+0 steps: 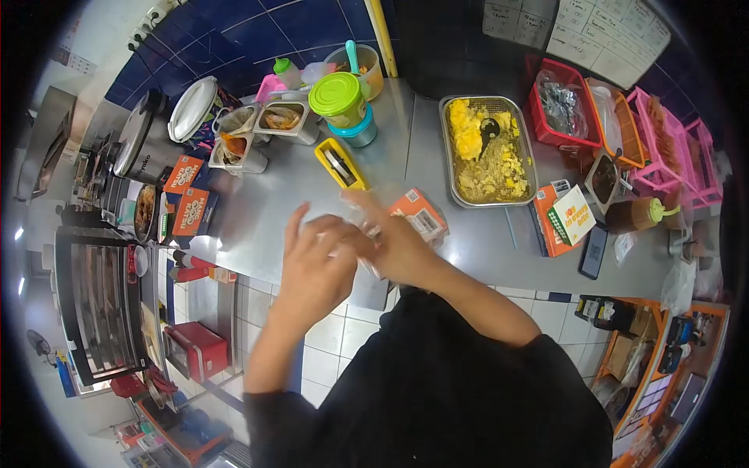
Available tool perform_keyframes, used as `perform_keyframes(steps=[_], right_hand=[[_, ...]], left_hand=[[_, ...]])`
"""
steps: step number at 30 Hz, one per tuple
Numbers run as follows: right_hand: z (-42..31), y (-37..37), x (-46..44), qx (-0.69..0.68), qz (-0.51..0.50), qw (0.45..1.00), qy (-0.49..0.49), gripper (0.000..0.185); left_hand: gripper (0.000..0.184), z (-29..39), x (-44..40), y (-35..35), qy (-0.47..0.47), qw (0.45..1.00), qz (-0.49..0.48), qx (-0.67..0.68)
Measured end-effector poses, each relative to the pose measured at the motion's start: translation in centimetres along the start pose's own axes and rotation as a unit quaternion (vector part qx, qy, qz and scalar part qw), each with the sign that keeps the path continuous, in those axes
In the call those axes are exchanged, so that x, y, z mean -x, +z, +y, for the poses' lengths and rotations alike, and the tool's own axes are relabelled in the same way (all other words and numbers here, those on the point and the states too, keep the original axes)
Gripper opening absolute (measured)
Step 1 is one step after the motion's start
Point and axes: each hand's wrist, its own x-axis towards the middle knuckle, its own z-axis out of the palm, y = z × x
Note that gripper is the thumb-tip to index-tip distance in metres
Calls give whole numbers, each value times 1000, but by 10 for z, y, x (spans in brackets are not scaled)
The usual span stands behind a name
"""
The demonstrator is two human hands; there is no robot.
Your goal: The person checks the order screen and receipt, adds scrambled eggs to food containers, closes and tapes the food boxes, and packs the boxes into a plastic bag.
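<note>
My left hand (316, 261) and my right hand (398, 246) meet above the front of the steel counter. Thin clear plastic (370, 228) shows between them, crumpled and partly hidden by fingers. My right hand is closed on it; my left fingers are bent against it, with the index finger raised, and motion blurs them. An orange and white box (419, 214) lies just beyond my right hand, partly under clear plastic. Behind my hands sits a yellow tool with a dark middle (341, 165). To the right, a steel tray (532, 175) holds yellow food and a black spoon (489, 132).
Steel containers (251, 162) and a green-lidded tub (337, 97) stand at the back left. Orange and dark boxes (195, 210) stack at left. On the right are a red basket (573, 139), another orange box (552, 226), a phone (594, 253) and a sauce bottle (628, 216).
</note>
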Motion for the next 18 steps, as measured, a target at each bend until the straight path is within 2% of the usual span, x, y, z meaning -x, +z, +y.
perform_keyframes(steps=[1,2,3,4,6,8,10,11,12,13,15,16,18], right_hand=[[-5,-5,-1,-100,23,994,23,75],[-15,-17,1,-200,45,978,46,70],[-26,-25,3,-300,69,949,69,66],[-40,-28,5,-192,52,976,92,57],[-33,5,13,0,-31,999,35,56],[-35,12,11,170,-151,974,-10,58],[-22,-19,-2,193,-80,977,47,61],[-12,-38,-5,203,-43,975,75,62],[3,-58,-3,220,28,973,59,73],[21,-71,0,235,98,966,42,84],[70,-61,13,400,-3,917,-6,101],[88,-54,20,476,-47,878,-27,110],[86,-23,21,473,-97,873,66,123]], left_hand=[[48,-7,10,12,-47,995,79,48],[80,-5,19,23,-163,960,115,194],[79,-7,18,44,-164,958,119,201],[78,-7,15,75,-167,956,121,209],[77,-4,11,146,-185,946,135,230],[63,-22,2,191,-278,907,62,310],[43,-39,-4,208,-304,883,20,357],[35,-45,-2,211,-253,905,63,336],[27,-50,-3,211,-200,922,108,313],[26,-50,-7,212,-257,879,120,384],[24,-43,-16,213,-359,768,136,513],[28,-45,-13,214,-377,788,108,475],[39,-44,-2,232,-375,830,65,407]])
